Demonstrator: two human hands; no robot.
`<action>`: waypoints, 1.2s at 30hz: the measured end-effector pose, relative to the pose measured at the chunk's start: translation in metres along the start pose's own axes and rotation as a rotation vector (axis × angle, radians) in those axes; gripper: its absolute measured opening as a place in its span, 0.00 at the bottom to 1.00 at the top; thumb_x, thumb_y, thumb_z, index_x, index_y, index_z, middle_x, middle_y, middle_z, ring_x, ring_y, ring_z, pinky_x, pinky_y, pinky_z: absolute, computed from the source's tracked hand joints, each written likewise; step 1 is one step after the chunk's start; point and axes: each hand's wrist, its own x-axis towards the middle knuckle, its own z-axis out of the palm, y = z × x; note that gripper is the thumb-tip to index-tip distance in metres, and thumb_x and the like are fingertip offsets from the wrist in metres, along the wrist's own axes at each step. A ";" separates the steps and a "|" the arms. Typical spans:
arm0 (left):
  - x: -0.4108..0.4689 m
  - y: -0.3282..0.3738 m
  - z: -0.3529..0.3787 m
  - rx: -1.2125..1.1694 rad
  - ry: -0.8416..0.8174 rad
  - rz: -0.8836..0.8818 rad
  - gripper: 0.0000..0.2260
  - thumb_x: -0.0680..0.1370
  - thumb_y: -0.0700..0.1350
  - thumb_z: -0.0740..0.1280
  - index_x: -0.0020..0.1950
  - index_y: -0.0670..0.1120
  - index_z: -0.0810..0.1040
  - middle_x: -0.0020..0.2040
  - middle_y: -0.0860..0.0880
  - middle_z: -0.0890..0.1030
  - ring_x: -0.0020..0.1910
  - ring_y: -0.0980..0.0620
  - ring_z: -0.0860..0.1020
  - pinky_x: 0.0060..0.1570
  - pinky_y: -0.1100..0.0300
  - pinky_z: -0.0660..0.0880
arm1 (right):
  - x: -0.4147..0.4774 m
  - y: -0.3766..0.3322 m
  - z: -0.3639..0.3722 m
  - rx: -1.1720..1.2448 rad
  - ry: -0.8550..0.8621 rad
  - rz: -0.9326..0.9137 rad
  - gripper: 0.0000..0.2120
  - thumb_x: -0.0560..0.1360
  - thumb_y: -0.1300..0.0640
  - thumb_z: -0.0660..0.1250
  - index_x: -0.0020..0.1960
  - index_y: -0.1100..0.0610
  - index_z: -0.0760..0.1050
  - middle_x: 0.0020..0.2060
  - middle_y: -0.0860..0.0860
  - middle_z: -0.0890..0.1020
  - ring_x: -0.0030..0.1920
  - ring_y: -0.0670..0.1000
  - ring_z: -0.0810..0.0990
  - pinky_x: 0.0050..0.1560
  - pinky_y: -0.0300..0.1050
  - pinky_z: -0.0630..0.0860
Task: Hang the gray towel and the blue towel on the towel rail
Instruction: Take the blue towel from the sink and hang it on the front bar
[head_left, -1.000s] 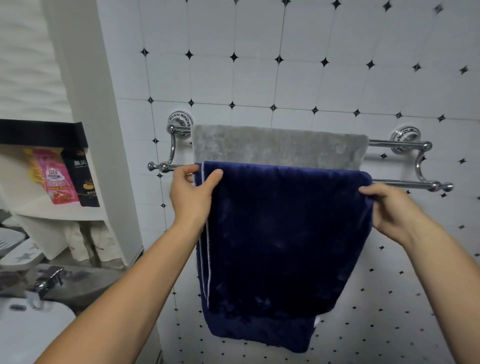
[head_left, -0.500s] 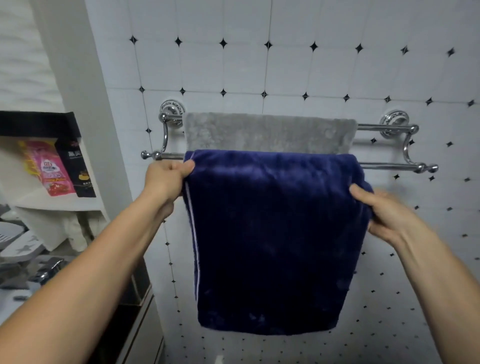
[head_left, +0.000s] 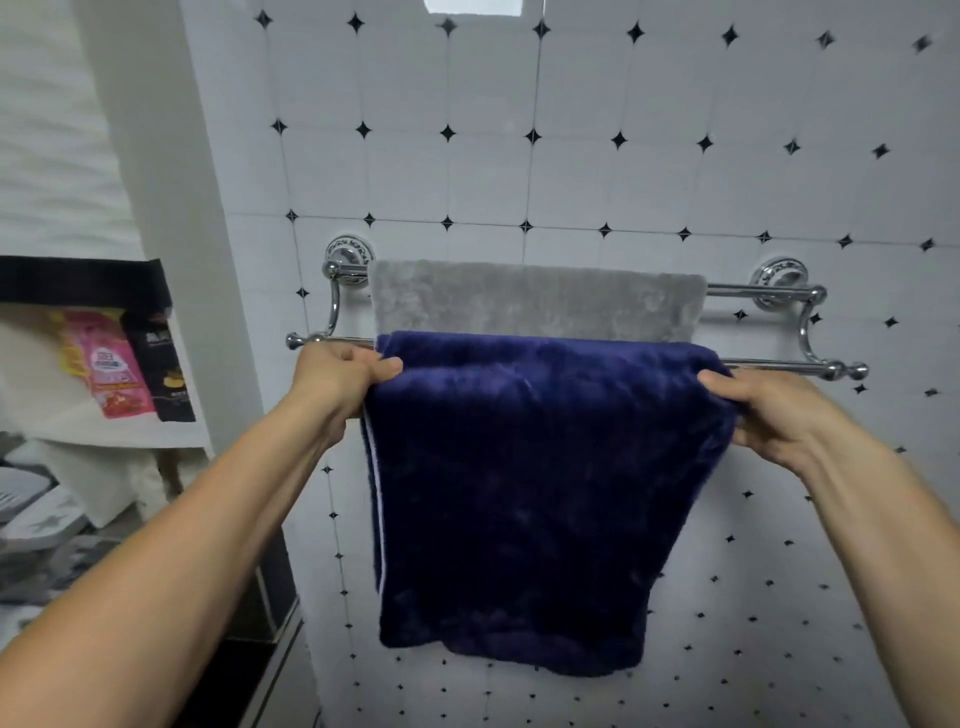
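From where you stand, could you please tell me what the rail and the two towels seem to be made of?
Rail: polished metal, likely chrome-plated; it shows mirror-like highlights.
Gray towel: soft plush fabric, perhaps microfibre; the pile looks short, fuzzy and matte.
Blue towel: similar plush fabric with a faint sheen, and pale piping along its left edge.

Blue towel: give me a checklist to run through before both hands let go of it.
1. Blue towel draped over the front bar of the towel rail: ok.
2. Gray towel hanging on the back bar: ok.
3. Left hand gripping the towel's left top edge: ok.
4. Right hand gripping the right edge: ok.
5. Front and back halves hang evenly: cannot tell, back half hidden.
6. Top fold flat along the bar: not ok, bunched at both hands.
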 end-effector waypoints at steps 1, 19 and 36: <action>-0.002 -0.003 -0.006 -0.008 -0.045 -0.025 0.05 0.71 0.38 0.74 0.40 0.42 0.79 0.32 0.46 0.80 0.27 0.50 0.75 0.29 0.63 0.73 | -0.003 0.002 -0.006 0.016 -0.018 -0.005 0.21 0.69 0.61 0.71 0.61 0.64 0.76 0.46 0.58 0.83 0.44 0.54 0.82 0.44 0.48 0.79; 0.015 0.003 -0.023 -0.195 -0.024 -0.059 0.03 0.74 0.42 0.70 0.40 0.45 0.79 0.34 0.46 0.79 0.28 0.50 0.75 0.31 0.61 0.72 | -0.011 0.008 -0.025 0.190 0.097 0.094 0.12 0.80 0.47 0.61 0.43 0.52 0.76 0.31 0.46 0.85 0.33 0.45 0.83 0.32 0.39 0.77; 0.014 0.011 -0.004 -0.161 0.048 -0.018 0.08 0.71 0.44 0.74 0.45 0.41 0.81 0.34 0.46 0.80 0.25 0.51 0.76 0.23 0.63 0.75 | -0.007 -0.008 0.058 -0.314 0.373 -0.113 0.10 0.60 0.57 0.78 0.34 0.57 0.78 0.29 0.54 0.80 0.29 0.53 0.78 0.32 0.43 0.70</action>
